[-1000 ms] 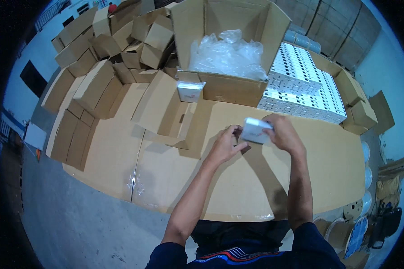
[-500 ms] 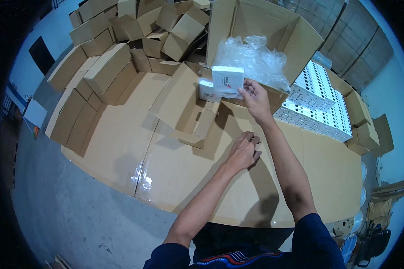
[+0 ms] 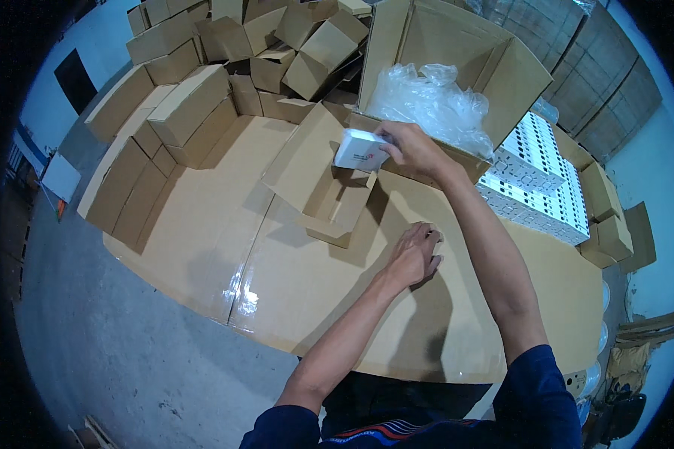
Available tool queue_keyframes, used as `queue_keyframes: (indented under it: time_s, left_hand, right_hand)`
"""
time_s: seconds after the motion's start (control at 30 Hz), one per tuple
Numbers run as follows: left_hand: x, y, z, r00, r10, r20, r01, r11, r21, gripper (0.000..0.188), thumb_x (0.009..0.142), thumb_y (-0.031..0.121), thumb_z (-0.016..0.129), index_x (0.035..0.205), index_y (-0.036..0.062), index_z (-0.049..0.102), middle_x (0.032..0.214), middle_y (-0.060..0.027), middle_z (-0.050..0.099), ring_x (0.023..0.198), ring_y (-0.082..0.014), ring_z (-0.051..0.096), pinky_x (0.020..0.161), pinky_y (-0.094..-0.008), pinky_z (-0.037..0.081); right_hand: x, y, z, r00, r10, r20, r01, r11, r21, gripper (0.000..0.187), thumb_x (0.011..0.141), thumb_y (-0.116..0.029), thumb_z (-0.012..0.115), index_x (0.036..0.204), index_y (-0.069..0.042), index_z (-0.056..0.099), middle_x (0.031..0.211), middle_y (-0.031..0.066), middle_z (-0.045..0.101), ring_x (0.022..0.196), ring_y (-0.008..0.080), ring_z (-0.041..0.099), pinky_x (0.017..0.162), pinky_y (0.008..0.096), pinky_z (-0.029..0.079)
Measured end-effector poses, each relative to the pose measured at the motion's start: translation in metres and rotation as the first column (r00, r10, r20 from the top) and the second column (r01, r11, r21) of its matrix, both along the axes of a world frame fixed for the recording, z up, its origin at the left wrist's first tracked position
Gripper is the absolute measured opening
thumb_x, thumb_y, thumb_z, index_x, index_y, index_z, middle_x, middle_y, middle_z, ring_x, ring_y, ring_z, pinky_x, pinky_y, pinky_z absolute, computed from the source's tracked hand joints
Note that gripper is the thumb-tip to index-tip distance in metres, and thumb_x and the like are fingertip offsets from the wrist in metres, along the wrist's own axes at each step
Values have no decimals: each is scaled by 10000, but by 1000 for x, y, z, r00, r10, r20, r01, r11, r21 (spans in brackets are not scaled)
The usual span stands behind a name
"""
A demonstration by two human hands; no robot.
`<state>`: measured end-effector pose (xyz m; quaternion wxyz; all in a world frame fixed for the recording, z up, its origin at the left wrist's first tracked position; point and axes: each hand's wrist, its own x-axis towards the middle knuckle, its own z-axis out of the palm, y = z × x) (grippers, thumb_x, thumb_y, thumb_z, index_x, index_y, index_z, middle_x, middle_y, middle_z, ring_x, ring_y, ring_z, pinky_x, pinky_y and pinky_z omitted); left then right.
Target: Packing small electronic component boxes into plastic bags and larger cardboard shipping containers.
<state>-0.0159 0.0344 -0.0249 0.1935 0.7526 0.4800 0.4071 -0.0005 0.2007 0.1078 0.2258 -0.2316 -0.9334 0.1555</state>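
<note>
My right hand (image 3: 416, 147) grips a small white box (image 3: 361, 152) by its right end, thumb on the near side. The box is over the far end of an open cardboard carton (image 3: 337, 230), whose long left flap (image 3: 299, 153) stands folded out. Whatever lies in the carton's far end is hidden behind the white box. Close to me, my left hand (image 3: 418, 254) rests on the cardboard-covered tabletop (image 3: 329, 299), its fingers loosely bent and apart, with nothing visible in them.
Behind the carton stands a large cardboard box (image 3: 520, 56) with clear plastic bags (image 3: 430, 97). To its right are stacked white boxes with dark marks (image 3: 539, 187). Empty cartons (image 3: 326, 56) pile up at the back; a row of cartons (image 3: 131, 191) lines the left edge.
My right hand has lowered the white box and tilted it toward the carton's far end, covering the white box seen in there before. My left hand stays on the tabletop.
</note>
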Motion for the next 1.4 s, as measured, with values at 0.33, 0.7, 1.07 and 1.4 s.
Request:
queue_keyframes:
  time_s: [0.33,0.7,1.07,1.4]
  left_hand:
    - [-1,6,-1,989,-5,-150,2,1000,-22,453,794,215,750,1142,-43,617,1238,-207,577,1213,-359,509,1081,-433,399]
    - [6,14,-3,989,-23,-144,20,1000,-22,482,780,151,742,1215,13,584,1234,-233,594,1174,-417,535,1025,-498,428]
    - [106,64,50,998,-7,-70,2,997,-71,353,806,127,730,1129,16,641,1199,-207,603,1156,-400,528,1009,-483,425]
    - [230,91,75,992,33,-123,-40,998,-54,227,829,113,698,1048,62,669,1192,-116,592,1189,-310,511,1040,-442,390]
  right_hand:
    - [-24,-15,-36,980,-183,83,166,969,180,207,873,-69,628,1063,-56,547,1027,226,601,959,443,612,801,516,503]
    - [7,-25,-38,962,-268,57,254,949,186,347,901,-222,574,1223,-115,647,1250,211,484,1122,385,572,931,476,507]
    - [221,-22,-30,948,-209,-239,210,977,-25,218,893,-158,648,1068,-32,683,984,178,671,836,323,661,748,434,525]
    - [540,53,46,586,-599,-546,734,678,42,188,849,-31,610,1021,-49,683,875,134,680,716,271,666,662,378,524]
